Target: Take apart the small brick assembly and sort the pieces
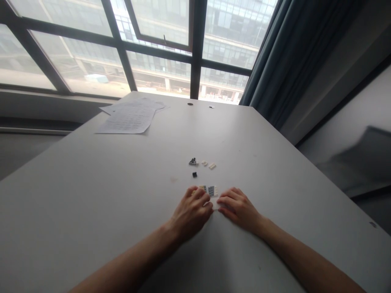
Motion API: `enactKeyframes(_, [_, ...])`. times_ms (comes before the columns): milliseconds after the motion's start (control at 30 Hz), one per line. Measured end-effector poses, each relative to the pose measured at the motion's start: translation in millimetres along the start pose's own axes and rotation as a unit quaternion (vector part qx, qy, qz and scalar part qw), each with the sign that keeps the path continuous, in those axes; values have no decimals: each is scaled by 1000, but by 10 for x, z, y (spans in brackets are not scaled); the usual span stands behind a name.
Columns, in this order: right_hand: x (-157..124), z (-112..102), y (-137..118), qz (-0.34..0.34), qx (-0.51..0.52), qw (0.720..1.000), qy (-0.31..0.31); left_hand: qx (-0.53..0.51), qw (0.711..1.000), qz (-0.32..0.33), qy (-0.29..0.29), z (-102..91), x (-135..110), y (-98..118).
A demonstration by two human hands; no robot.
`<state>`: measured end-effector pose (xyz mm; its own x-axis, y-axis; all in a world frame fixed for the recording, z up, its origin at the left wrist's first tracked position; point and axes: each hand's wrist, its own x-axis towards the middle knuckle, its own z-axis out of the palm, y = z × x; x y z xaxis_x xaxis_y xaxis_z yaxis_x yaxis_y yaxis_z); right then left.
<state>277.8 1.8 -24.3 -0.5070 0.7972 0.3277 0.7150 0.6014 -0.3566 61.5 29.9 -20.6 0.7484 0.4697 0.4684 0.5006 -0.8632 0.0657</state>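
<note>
My left hand (195, 206) rests on the table with its fingers curled closed, its fingertips at the left side of a small white flat piece (215, 203). From the right, my right hand (235, 205) closes its thumb and fingers on the same piece. Just beyond the fingers lie a grey studded building-brick piece (211, 191) with white studs at its right side, and a yellow and grey studded piece (202, 188), partly covered by my left hand. Most of the white piece is hidden by my fingers.
Past the hands sit a small black brick (194, 174), a cluster of dark and grey bricks (192, 161) and two white bricks, one of them a studded white brick (212, 166). Printed papers (128, 118) lie at the far left of the white table (122, 183), before the window.
</note>
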Motion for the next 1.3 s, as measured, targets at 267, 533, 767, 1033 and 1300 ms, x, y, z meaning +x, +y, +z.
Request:
enactKeyframes(267, [52,-58,38,55,113,991,50,-34,997,-27,60,-85,15,-123])
enactKeyframes(533, [593,-26,473,264,161,943,124,-15,964,-211,161,-150,-60,-713])
enactKeyframes(767, [1056,252,568,276,1,952,135,-28,956,-252,146,-65,-106,-758])
enactKeyframes(1033, [1032,183,634,267,157,940,144,-41,961,-238,136,-68,-103,-755])
enactKeyframes(1300, [650,-301,620,308,611,721,109,-48,963,-231,128,-64,-106,-745])
